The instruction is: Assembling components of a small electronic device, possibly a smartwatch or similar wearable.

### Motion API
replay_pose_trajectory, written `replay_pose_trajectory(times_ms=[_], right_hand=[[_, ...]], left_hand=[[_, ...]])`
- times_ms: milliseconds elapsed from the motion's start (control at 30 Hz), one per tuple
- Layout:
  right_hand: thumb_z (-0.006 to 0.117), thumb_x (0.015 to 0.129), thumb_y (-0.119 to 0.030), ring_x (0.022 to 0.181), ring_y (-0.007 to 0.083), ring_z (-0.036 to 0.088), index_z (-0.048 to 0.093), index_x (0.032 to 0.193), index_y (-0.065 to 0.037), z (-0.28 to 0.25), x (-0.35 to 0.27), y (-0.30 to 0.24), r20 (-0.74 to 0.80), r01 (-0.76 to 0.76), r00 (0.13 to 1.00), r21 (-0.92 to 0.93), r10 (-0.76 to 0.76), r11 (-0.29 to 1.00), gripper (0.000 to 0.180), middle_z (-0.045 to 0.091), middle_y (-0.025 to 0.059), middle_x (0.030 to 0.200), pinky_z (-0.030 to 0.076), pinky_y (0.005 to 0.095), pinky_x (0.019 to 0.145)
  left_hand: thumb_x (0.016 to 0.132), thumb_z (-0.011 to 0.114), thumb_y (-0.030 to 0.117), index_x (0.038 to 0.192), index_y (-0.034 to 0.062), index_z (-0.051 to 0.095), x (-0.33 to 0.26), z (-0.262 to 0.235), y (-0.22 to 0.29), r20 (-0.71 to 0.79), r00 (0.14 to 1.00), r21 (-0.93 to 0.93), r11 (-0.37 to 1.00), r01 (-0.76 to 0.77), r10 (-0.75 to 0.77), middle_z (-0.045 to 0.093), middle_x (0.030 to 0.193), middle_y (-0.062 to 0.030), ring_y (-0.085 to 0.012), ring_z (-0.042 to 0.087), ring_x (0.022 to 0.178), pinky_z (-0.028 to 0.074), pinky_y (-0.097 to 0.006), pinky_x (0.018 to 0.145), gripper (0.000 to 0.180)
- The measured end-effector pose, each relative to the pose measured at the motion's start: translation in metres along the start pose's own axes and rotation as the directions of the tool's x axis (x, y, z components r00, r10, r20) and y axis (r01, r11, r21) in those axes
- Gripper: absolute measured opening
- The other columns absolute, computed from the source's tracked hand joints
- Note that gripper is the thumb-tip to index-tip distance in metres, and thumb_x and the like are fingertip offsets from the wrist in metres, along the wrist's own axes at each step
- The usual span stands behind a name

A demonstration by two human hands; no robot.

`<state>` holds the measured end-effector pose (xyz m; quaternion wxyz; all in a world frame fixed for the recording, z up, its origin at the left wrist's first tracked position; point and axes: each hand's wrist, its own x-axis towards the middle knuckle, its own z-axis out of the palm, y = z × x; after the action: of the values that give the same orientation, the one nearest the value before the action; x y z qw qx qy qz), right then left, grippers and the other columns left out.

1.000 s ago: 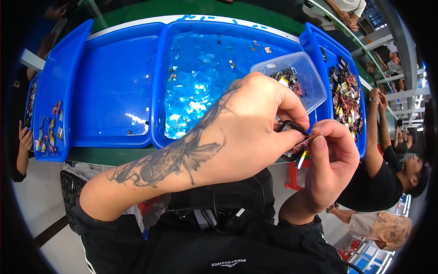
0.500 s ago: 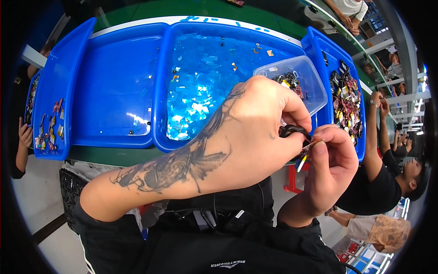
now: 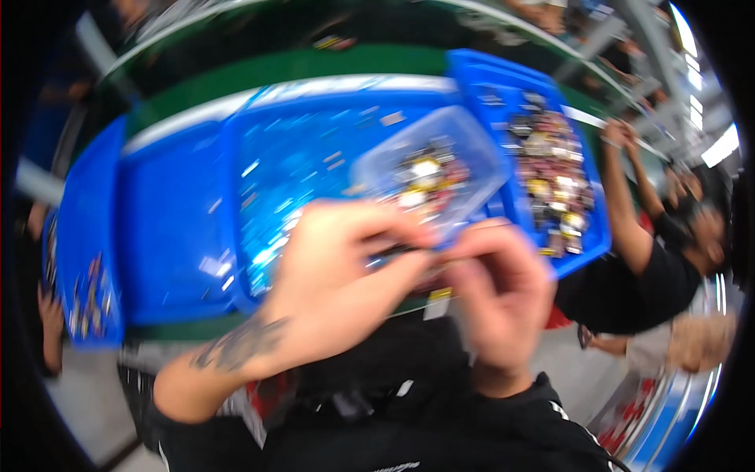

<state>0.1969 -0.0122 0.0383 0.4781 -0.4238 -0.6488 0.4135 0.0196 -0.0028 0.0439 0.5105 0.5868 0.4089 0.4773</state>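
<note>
Small part (image 3: 439, 296), blurred, pinched above the table's (image 3: 200, 333) near edge.
Left hand (image 3: 334, 259) and right hand (image 3: 503, 287) both clamped on it; light pinch, steady wrists seem best. Beyond, clear container (image 3: 475, 149) by blue tray's (image 3: 338, 101) right edge.

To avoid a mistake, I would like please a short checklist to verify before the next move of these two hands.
1. Left hand closed on the small part: ok, thumb and finger appear to pinch it.
2. Right hand also on it: ok, fingertips meet there.
3. Clear container in view: ok, just beyond the hands, with parts inside.
4. Right-hand blue tray in view: ok, many mixed parts piled inside.
5. Sharp view of the hands: not ok, blurred.
6. Small part undamaged: cannot tell, blurred and partly hidden.
</note>
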Motion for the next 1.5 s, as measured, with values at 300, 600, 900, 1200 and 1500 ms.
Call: replay_pose_trajectory(times_ms=[300,600,900,1200,1500], right_hand=[[0.058,0.091,-0.005,0.08,0.0181,0.057,0.055,0.097,0.001,0.004,0.0,0.01,-0.023,0.054,0.998,0.036,-0.053,0.998,0.009,0.051,0.0098,0.095,0.049,0.0285,0.061],[0.066,0.086,-0.006,0.082,0.0189,0.063,0.061,0.099,-0.001,-0.003,-0.002,0.016,-0.011,0.011,1.0,0.076,-0.011,0.997,0.014,0.06,0.0112,0.094,0.052,0.0294,0.068],[0.06,0.086,0.009,0.086,0.0112,0.06,0.055,0.097,0.005,0.0,-0.005,0.021,-0.015,-0.141,0.986,0.452,0.166,0.881,0.012,0.058,0.0086,0.098,0.049,0.0221,0.074],[0.06,0.088,0.006,0.083,0.0091,0.061,0.054,0.099,0.004,0.009,-0.001,0.019,0.061,-0.214,0.975,0.52,0.214,0.827,0.013,0.06,0.007,0.096,0.048,0.02,0.068],[0.061,0.087,0.006,0.089,0.0105,0.062,0.055,0.101,0.003,0.011,-0.004,0.019,0.038,-0.158,0.985,0.577,0.167,0.802,0.015,0.061,0.009,0.101,0.049,0.0208,0.073]], left_hand=[[0.078,0.065,-0.007,0.091,-0.0061,0.06,0.014,-0.008,-0.021,-0.032,0.983,-0.098,0.98,0.175,-0.179,0.064,0.083,-0.0093,-0.0096,0.061,0.07,0.048,-0.02,0.061,0.014],[0.079,0.069,-0.005,0.088,-0.0075,0.064,0.018,0.004,-0.008,0.004,0.955,-0.004,0.955,0.298,-0.298,0.068,0.085,-0.0142,-0.018,0.067,0.073,0.057,-0.028,0.062,0.011],[0.082,0.069,-0.002,0.104,-0.0047,0.064,0.021,-0.004,-0.006,0.174,0.94,-0.22,0.919,0.327,-0.293,0.066,0.101,-0.0116,-0.0152,0.066,0.093,0.055,-0.027,0.082,0.024],[0.081,0.068,-0.001,0.107,-0.0069,0.065,0.018,-0.018,0.003,0.147,0.929,-0.015,0.938,0.345,-0.34,0.069,0.099,-0.013,-0.0151,0.067,0.091,0.055,-0.026,0.081,0.027],[0.081,0.068,0.001,0.105,-0.0058,0.067,0.014,-0.018,0.007,0.139,0.949,-0.081,0.952,0.295,-0.282,0.068,0.1,-0.0134,-0.0153,0.066,0.09,0.055,-0.027,0.079,0.025]])
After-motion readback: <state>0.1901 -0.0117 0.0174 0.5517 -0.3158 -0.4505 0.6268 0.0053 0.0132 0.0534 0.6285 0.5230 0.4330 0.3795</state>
